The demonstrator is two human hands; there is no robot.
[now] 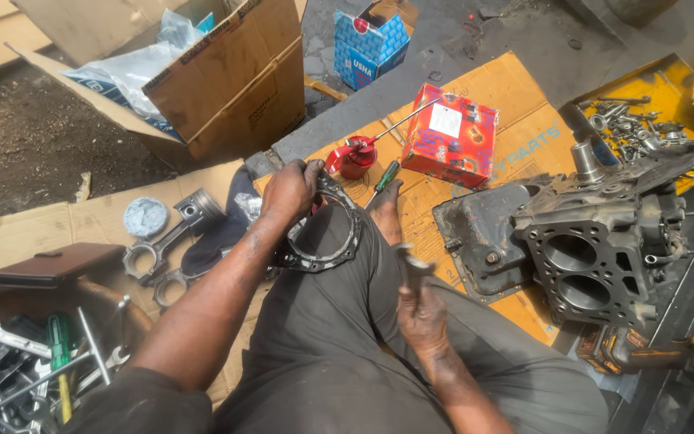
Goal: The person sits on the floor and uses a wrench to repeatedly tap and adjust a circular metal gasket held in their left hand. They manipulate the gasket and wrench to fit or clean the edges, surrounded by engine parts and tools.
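Beside the engine block, on its near left, a seated person in dark trousers works over flattened yellow cardboard. Left hand grips the upper rim of a dark ring-shaped housing, fingers curled tightly over its edge; the housing rests against the person's knee, well left of the block. Right hand holds a short metal tool upright, fingers pressed together around its shaft; the tool's head is blurred, possibly a spanner, and its kind cannot be confirmed. This hand sits left of the block and below it in view.

Against the block's left side lies a dark oil pan, touching it. Beyond the block's upper left stand a red printed carton, a red oil can and a green-handled screwdriver. Loose bolts lie above the block. Far left of the block lie a piston with connecting rod and a tub of spanners. A power tool lies just below the block.
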